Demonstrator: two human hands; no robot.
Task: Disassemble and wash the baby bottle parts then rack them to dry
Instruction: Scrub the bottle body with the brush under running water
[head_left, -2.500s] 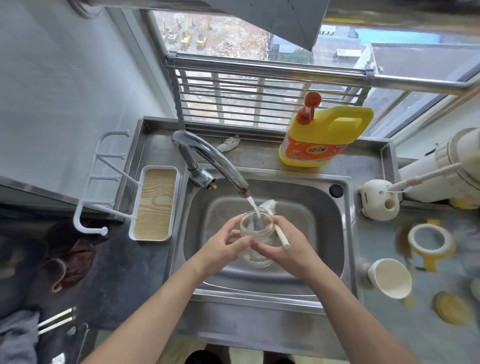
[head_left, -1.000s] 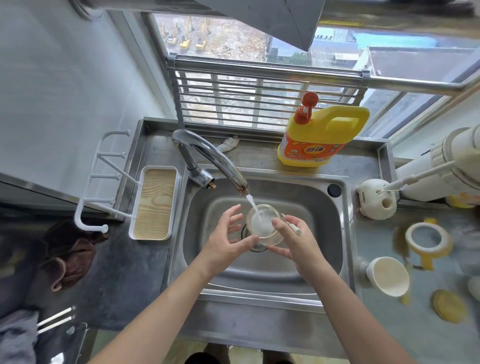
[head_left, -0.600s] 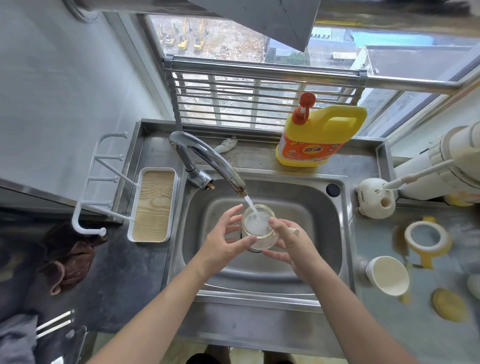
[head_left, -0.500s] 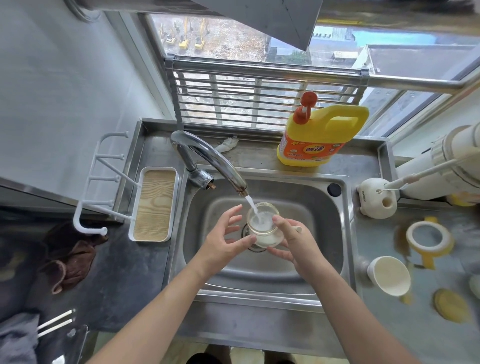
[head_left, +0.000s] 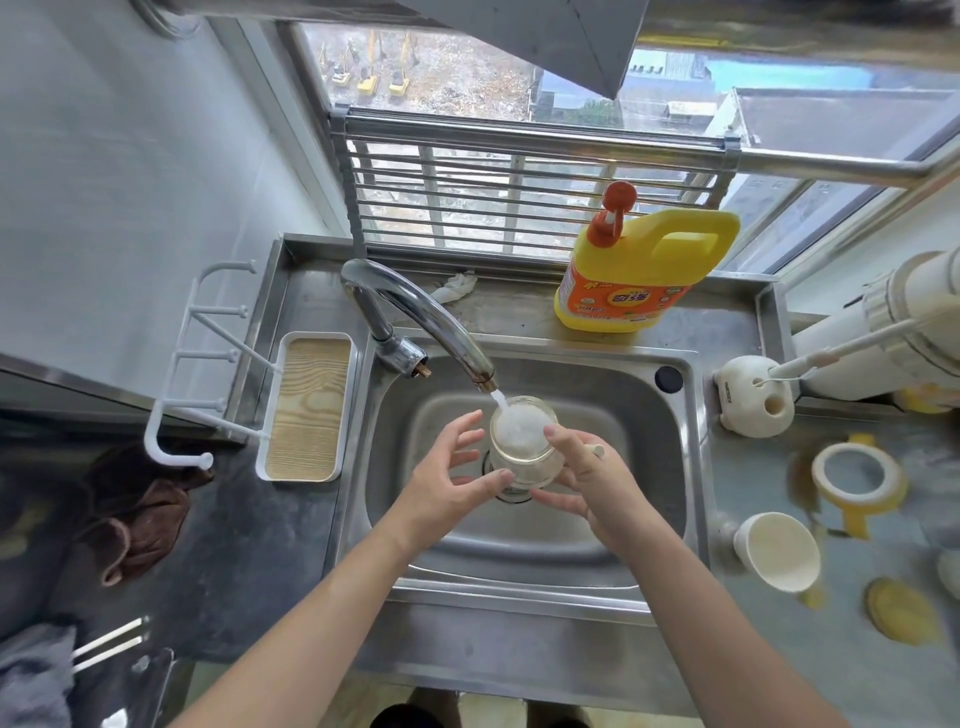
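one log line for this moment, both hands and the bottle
phase: rinse | bottle: mouth up under running tap, foamy water inside | left hand: holds bottle | right hand: holds bottle, brush handle in grip

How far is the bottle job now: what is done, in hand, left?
Done: the bottle is apart; its yellow ring and cap lie on the counter.
In hand: left hand and right hand hold it under the running tap.
Left: probably the other parts, then racking on the white rack.
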